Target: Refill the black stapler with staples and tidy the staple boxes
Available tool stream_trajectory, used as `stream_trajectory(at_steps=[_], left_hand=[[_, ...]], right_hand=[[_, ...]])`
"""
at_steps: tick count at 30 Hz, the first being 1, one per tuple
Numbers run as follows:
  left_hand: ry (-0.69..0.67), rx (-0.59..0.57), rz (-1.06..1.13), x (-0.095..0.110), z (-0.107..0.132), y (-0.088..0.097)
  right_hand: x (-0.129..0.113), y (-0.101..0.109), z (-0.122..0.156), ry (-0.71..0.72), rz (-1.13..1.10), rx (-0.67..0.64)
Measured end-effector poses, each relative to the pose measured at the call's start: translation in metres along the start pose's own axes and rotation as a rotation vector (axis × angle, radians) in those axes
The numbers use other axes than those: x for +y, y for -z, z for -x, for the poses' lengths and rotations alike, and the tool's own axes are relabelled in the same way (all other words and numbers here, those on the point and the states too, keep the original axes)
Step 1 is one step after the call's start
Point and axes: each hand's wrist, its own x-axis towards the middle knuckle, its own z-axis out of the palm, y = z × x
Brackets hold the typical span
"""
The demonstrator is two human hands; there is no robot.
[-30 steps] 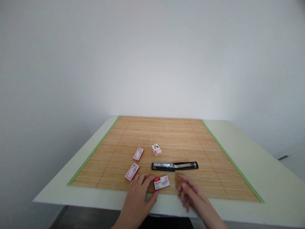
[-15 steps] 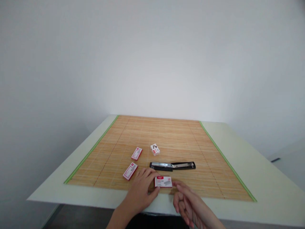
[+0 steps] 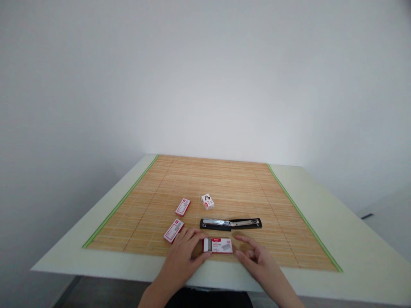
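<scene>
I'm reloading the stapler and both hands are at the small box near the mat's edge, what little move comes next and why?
Probably slide the inner tray further out of the staple box: the left hand grips its left end, where a pale part already shows, the right hand steadies the other end, and the stapler lies open behind.

Bare bamboo mat [image 3: 224,179] beyond the opened stapler [image 3: 231,223]; three small boxes [image 3: 183,207] crowding the near-left approach.

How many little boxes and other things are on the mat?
Flat red-and-white cardboard staple boxes: 3
Small white cube-like box: 1
Black-and-silver stapler, opened out flat: 1
Total: 5
</scene>
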Motion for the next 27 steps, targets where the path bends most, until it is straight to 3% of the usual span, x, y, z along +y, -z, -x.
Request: stream_trajectory(at_steps=[3,7,18,22,27], left_hand=[[0.004,0.018,-0.002,-0.001,0.001,0.001],[0.046,0.057,-0.050,0.002,0.002,0.003],[0.027,0.142,-0.105,0.003,0.009,-0.003],[0.023,0.110,-0.144,0.002,0.010,-0.005],[0.013,0.119,-0.152,0.002,0.009,-0.005]], right_hand=[[-0.005,-0.013,-0.010,0.143,0.344,0.019],[-0.014,-0.022,-0.018,0.151,0.573,-0.002],[-0.032,-0.022,-0.022,0.208,0.436,0.033],[-0.048,-0.030,-0.040,0.249,0.513,0.117],[-0.051,-0.050,-0.060,0.216,0.439,0.107]])
